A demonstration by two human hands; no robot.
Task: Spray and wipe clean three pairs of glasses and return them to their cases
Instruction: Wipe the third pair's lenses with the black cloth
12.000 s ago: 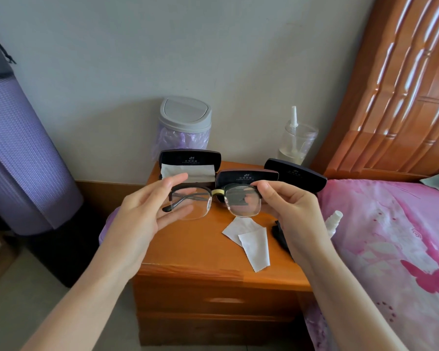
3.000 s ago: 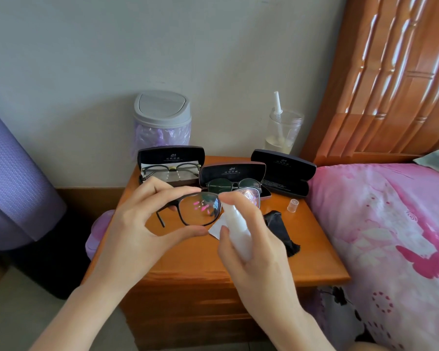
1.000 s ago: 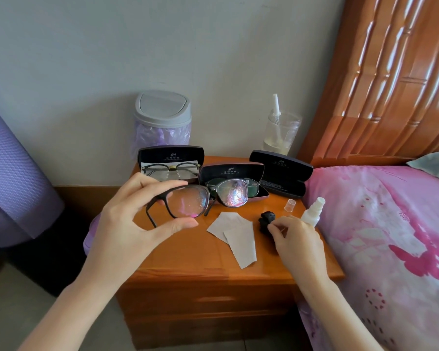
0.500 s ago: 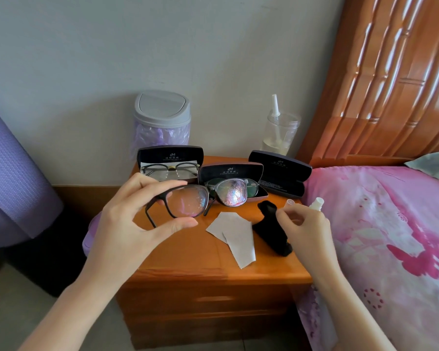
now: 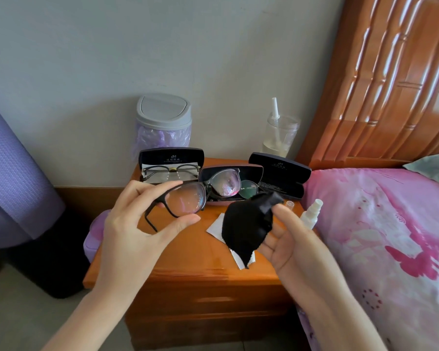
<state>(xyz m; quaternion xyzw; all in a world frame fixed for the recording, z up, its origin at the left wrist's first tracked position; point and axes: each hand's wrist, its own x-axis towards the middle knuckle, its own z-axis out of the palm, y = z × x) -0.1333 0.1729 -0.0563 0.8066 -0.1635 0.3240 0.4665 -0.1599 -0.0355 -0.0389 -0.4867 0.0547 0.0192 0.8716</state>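
Observation:
My left hand (image 5: 134, 224) pinches a pair of black-framed glasses (image 5: 188, 201) by the left lens rim, above the nightstand (image 5: 188, 257); both lenses are misted with droplets. My right hand (image 5: 292, 241) holds a black cleaning cloth (image 5: 246, 224) that hangs just right of the glasses. Three open black cases stand at the back: the left case (image 5: 171, 158) holds thin-framed glasses (image 5: 170, 171), the middle case (image 5: 249, 173) holds another pair (image 5: 249, 190), the right case (image 5: 280, 173) holds none. The white spray bottle (image 5: 311, 215) stands at the nightstand's right edge, its clear cap (image 5: 290, 204) beside it.
White paper wipes (image 5: 214, 228) lie on the nightstand under the cloth. A grey-lidded bin (image 5: 164, 122) and a clear jar (image 5: 280, 135) stand against the wall. A pink bedspread (image 5: 380, 236) lies to the right, a purple rolled mat (image 5: 13, 178) to the left.
My right hand set the spray bottle down at the nightstand's right edge, picked the black cloth off the top and lifted it beside the glasses. My left hand kept the glasses in place.

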